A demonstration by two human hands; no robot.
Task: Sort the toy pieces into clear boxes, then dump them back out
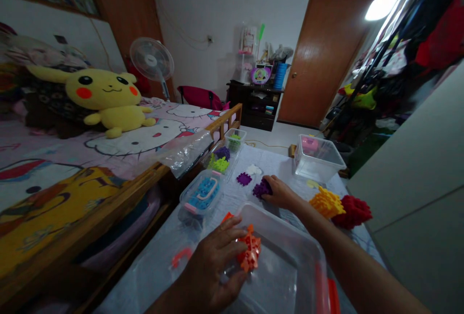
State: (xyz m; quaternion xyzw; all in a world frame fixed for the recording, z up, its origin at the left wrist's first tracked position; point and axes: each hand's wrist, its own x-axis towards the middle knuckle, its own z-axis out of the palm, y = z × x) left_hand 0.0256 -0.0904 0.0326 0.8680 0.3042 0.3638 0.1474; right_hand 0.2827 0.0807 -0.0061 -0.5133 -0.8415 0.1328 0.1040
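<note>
My left hand (213,265) is closed around an orange cluster of interlocking plastic pieces (250,251), holding it at the rim of a clear plastic lid (290,261) in front of me. My right hand (279,192) reaches forward across the table and grips a dark purple cluster (261,188). A smaller purple piece (244,178) and a white piece (253,170) lie just left of that hand. A yellow cluster (326,202) and a red cluster (353,211) sit to the right of my right forearm.
A clear box with blue pieces (203,194), tubs with green (219,164) and purple pieces (222,152), and an open clear bin (317,158) stand on the table (279,159). A bed with a yellow plush (105,96) runs along the left. A clothes rack (391,62) stands right.
</note>
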